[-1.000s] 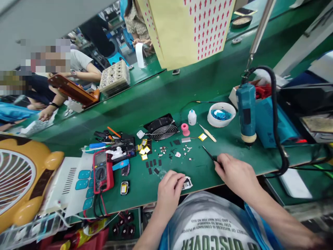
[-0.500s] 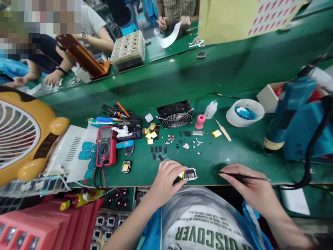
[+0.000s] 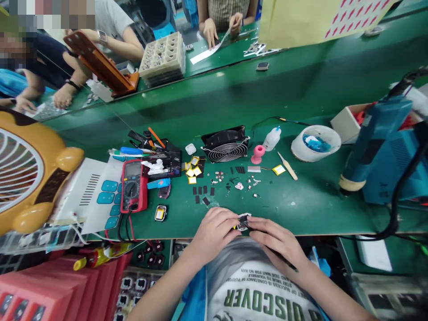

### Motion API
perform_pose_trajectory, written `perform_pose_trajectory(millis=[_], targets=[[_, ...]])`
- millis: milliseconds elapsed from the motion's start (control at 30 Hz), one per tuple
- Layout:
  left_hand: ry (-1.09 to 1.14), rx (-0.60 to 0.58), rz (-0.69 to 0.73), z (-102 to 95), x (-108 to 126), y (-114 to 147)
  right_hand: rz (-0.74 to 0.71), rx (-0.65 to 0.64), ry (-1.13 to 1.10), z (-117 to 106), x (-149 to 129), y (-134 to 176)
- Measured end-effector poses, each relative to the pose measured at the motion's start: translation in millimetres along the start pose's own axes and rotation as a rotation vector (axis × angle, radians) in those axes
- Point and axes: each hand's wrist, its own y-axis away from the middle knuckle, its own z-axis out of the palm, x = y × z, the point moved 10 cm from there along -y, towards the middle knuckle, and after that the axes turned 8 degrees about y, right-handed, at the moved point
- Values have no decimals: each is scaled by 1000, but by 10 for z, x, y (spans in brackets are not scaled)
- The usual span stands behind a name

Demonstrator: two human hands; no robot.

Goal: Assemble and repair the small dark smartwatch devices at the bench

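My left hand [image 3: 212, 229] is closed on the left side of a small opened smartwatch case [image 3: 244, 221] at the front edge of the green bench. The case has a pale rim, dark insides and a bit of yellow at its left. Slim black tweezers [image 3: 288, 264] lie in my right hand [image 3: 282, 238], their back end sticking out below the palm. Its fingertips meet the case's right side, and the tweezer tips are hidden there. Small black pads [image 3: 205, 190] and several tiny parts [image 3: 238, 186] lie just beyond my hands.
Left are another watch case [image 3: 161, 213], a red multimeter [image 3: 133, 187] and a yellow fan [image 3: 30, 165]. Behind stand a black cooling fan [image 3: 225, 145], a pink holder [image 3: 257, 154], a bottle [image 3: 272, 138] and a white tub [image 3: 314, 154]. A blue hot-air tool [image 3: 374, 138] stands right. Co-workers' hands [image 3: 210, 33] work across the bench.
My right hand has moved left with the tweezers, from the bare bench to the watch case. My left hand still holds the case. Across the bench, a person has lowered a white strip.
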Motion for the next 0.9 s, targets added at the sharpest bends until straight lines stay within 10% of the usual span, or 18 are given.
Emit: perform_pose_trajectory(millis=[600,900], targets=[[-2,-86,57,-53,32,-80,146,39,-111,17,134,91],[-59,-23,146,-98,126,-114,-31,-10,-79,42,-9,56]])
